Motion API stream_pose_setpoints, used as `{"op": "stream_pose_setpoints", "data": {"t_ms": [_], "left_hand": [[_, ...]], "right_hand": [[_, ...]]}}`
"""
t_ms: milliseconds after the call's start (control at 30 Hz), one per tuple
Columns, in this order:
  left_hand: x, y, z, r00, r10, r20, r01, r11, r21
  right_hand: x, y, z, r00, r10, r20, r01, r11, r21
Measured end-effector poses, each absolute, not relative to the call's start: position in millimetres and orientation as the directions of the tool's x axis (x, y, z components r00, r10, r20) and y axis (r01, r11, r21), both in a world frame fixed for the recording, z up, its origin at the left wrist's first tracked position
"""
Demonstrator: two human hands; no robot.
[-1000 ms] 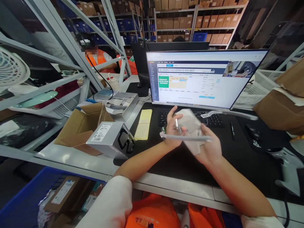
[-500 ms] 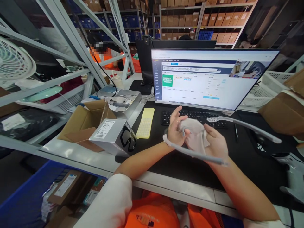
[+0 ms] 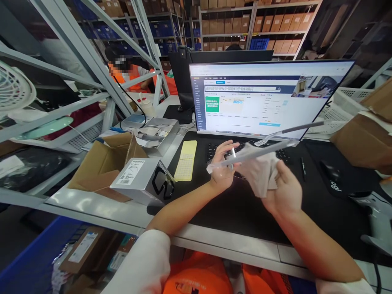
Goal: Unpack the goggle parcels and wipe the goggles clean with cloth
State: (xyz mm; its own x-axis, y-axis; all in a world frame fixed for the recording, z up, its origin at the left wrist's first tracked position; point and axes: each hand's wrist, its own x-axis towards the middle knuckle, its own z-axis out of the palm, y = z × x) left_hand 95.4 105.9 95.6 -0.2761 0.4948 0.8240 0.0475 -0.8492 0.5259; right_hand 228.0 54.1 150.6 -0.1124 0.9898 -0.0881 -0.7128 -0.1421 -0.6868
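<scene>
Over the black desk mat [image 3: 239,208], my left hand [image 3: 222,165] is closed on the front of a pair of grey glasses [image 3: 245,154], whose long arms stretch to the right. My right hand [image 3: 283,190] grips a pale grey cloth [image 3: 260,173] that is bunched against the glasses. Both hands are held just in front of the keyboard [image 3: 277,153], below the lit monitor [image 3: 263,100].
A grey product box [image 3: 143,179] printed with glasses and an open cardboard box [image 3: 105,163] sit at left, with a yellow label sheet [image 3: 186,159] and a metal tray [image 3: 159,132]. A pen [image 3: 303,167] and mouse [image 3: 329,171] lie right. A person in orange [image 3: 128,73] works behind the racks.
The glasses have tipped: their arms swung up and now point up-right. My right hand with the cloth dropped slightly and moved right, away from the left hand.
</scene>
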Motion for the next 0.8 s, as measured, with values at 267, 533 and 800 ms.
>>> {"op": "stream_pose_setpoints", "data": {"t_ms": [267,533,800], "left_hand": [[92.0,103.9,95.9,-0.264,0.545,0.796,0.130,-0.797,0.590],[98.0,103.5,96.2,-0.273,0.445,0.853,0.134,-0.861,0.491],[97.1,99.5,97.5,-0.218,0.504,0.835,0.096,-0.841,0.533]], "right_hand": [[219.1,45.0,144.8,-0.259,0.952,-0.163,-0.661,-0.298,-0.689],[226.8,55.3,144.7,-0.140,0.986,-0.091,-0.720,-0.165,-0.674],[228.1,54.6,153.6,-0.317,0.941,-0.122,-0.722,-0.322,-0.613]]}}
